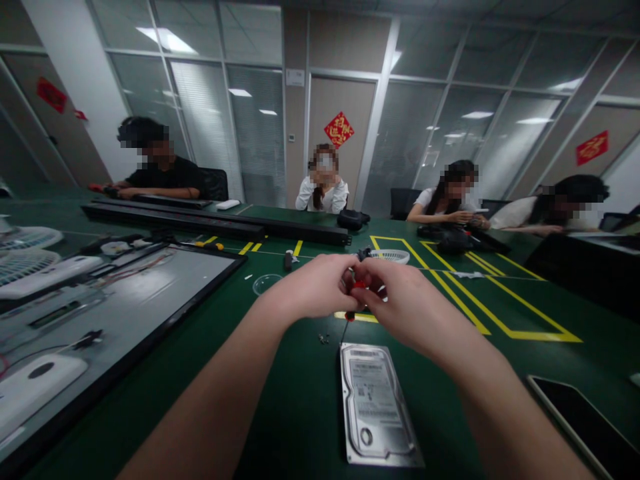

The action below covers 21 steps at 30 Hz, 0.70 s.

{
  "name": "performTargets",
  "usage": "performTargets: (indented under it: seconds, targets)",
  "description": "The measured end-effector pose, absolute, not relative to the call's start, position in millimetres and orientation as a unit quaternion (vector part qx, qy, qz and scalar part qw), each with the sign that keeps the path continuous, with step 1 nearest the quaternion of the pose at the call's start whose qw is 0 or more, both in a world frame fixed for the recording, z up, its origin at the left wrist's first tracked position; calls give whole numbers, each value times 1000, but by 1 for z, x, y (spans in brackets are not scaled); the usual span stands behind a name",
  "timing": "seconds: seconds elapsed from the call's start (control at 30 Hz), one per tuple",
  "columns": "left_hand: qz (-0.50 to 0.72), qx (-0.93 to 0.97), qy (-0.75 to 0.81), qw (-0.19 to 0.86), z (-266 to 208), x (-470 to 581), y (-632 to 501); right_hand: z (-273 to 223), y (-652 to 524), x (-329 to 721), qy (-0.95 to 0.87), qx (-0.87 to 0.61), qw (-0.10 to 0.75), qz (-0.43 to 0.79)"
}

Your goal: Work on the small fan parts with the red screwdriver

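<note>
A silver hard drive (376, 407) lies label side up on the green table in front of me. Above its far end, both my hands meet around a red and black screwdriver (350, 317). My left hand (325, 287) has its fingers closed at the handle from the left. From the right, my right hand (400, 293) pinches the same handle, where a bit of red shows. The thin shaft slants down to the drive's far left corner; whether the tip sits in a screw is too small to tell. Several small screws (324, 339) lie just left of that corner.
A large flat panel (150, 300) with parts on it fills the left side. Long black bars (220, 223) lie across the back. A phone (580, 417) rests at the right. A clear round dish (267, 285) stands beyond my left wrist. Several people sit across the table.
</note>
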<state>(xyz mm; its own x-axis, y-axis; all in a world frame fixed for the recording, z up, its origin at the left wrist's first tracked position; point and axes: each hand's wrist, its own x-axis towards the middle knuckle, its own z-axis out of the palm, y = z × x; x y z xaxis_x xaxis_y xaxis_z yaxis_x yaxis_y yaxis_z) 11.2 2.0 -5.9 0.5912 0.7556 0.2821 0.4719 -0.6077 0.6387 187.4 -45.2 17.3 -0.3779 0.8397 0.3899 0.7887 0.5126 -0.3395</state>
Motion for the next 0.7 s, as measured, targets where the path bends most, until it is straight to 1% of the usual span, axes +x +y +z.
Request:
performTargets:
  seconds: [0.17, 0.33, 0.5, 0.7]
  targets:
    - [276, 855, 367, 241, -4, 11, 0, 16, -43, 189, -839, -476, 261, 48]
    - [279, 850, 362, 260, -4, 12, -1, 16, -44, 189, -835, -471, 271, 86]
    - [278, 850, 359, 268, -6, 13, 1, 17, -44, 189, -828, -489, 265, 69]
    - [271, 857, 350, 263, 1, 9, -5, 17, -43, 192, -833, -475, 271, 83]
